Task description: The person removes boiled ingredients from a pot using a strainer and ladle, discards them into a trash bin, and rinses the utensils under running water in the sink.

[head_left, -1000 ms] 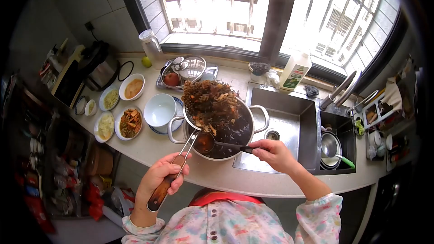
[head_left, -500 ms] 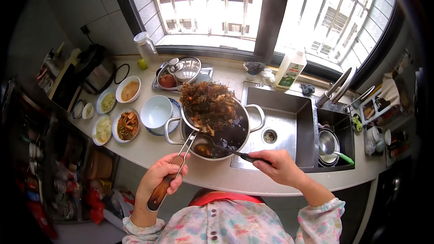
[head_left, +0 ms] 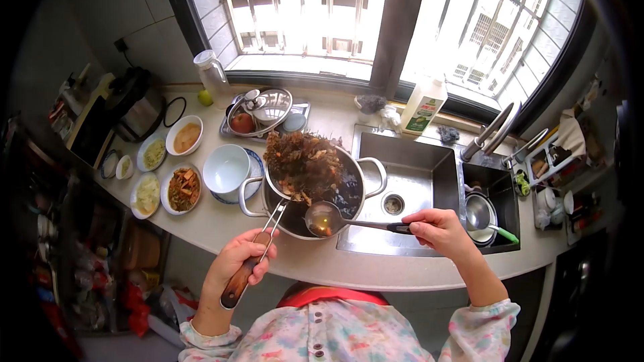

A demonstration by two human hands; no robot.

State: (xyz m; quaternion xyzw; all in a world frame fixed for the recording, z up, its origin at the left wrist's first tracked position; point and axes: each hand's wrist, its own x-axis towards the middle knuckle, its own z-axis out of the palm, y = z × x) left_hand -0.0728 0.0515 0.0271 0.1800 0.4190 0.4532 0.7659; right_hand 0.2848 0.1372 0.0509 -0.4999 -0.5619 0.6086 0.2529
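Observation:
My left hand (head_left: 239,263) is closed around the wooden handle of a strainer (head_left: 274,218). Its basket holds a heap of brown, cooked herb-like solids (head_left: 305,164) over a two-handled metal pot (head_left: 367,177). My right hand (head_left: 437,229) grips the black handle of a ladle (head_left: 325,219), whose bowl holds some yellowish-brown liquid above the near side of the pot. Dark liquid (head_left: 349,194) shows inside the pot beside the strainer. The strainer's basket is mostly hidden by the solids.
Left of the pot, a white bowl (head_left: 225,168) stands on a blue-patterned plate (head_left: 254,184). Several dishes of food, including one of reddish strips (head_left: 182,189), sit further left. A glass lid (head_left: 273,107) lies behind. The sink (head_left: 409,174) adjoins the pot's right side.
My right hand has moved right and slightly up, bringing the ladle from beside the strainer handle to the pot's near right, its bowl now raised with liquid. The strainer stays over the pot.

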